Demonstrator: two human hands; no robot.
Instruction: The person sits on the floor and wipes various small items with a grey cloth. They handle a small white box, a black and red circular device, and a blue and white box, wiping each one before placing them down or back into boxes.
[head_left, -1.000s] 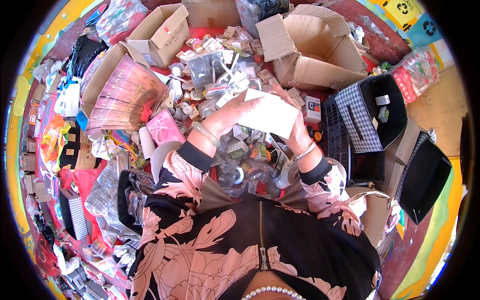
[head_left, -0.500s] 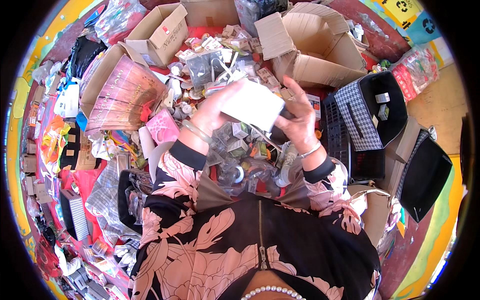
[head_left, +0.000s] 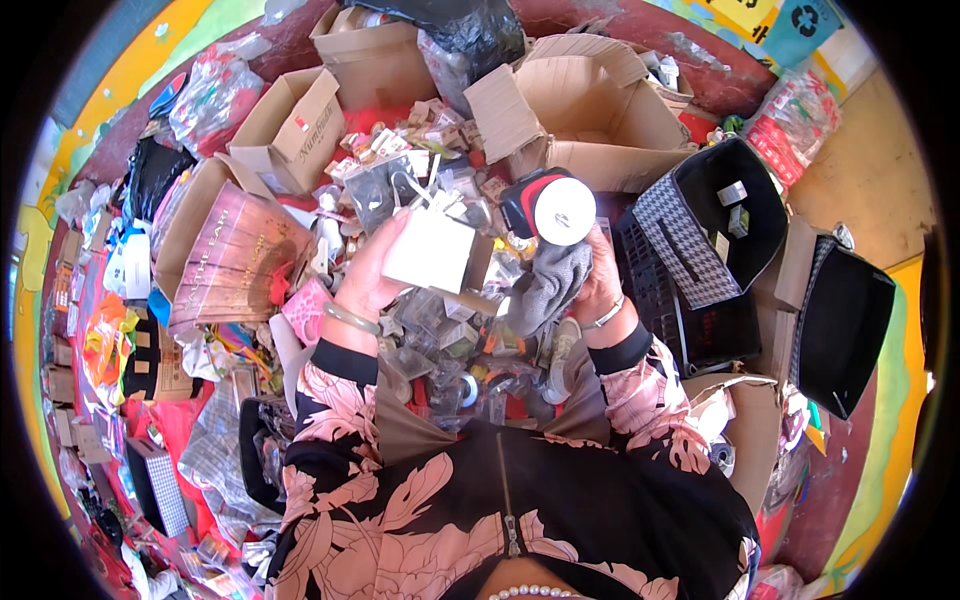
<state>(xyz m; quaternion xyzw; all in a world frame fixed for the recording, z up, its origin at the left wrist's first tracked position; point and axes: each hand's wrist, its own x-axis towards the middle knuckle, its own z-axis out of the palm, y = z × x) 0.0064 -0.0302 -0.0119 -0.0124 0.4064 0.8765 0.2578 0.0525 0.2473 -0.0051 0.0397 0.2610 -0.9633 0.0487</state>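
Note:
My left hand grips a small white box above the heap, its open end facing right. Closed around a bundle of grey fabric, my right hand is a short way from the box. A round white disc and a black-and-red piece sit at the top of this bundle; their kind is unclear. Below both hands lies a heap of clear plastic packaging and small cartons.
An open cardboard box stands beyond the heap. Houndstooth bins and a black crate are at right. At left are a printed pink carton, a black bag and grey checked cloth.
My right hand has moved away from the white box and now holds the grey bundle with the disc. The left hand and box have shifted left and lower; the whole view has shifted too.

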